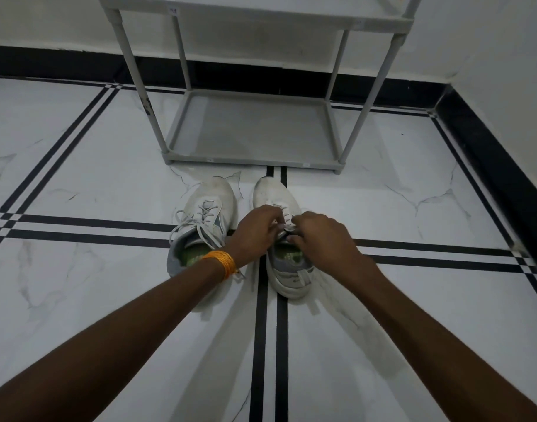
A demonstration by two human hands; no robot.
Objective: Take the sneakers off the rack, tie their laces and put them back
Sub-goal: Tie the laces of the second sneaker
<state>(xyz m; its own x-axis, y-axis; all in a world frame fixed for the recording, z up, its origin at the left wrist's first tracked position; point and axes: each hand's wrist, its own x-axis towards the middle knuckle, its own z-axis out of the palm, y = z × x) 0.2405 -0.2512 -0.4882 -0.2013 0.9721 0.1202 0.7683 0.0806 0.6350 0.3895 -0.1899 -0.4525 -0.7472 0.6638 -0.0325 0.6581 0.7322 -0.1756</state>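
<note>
At frame centre, 2 white sneakers sit side by side on the floor, below the grey rack. Both forearms reach forward. The left hand and right hand meet over the right sneaker, fingers pinched together on its laces. The left sneaker lies with loose laces.

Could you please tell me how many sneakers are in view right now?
2: the left sneaker lies on the floor, laces loose; the right sneaker sits beside it, under both hands. No others are visible on the rack.
</note>
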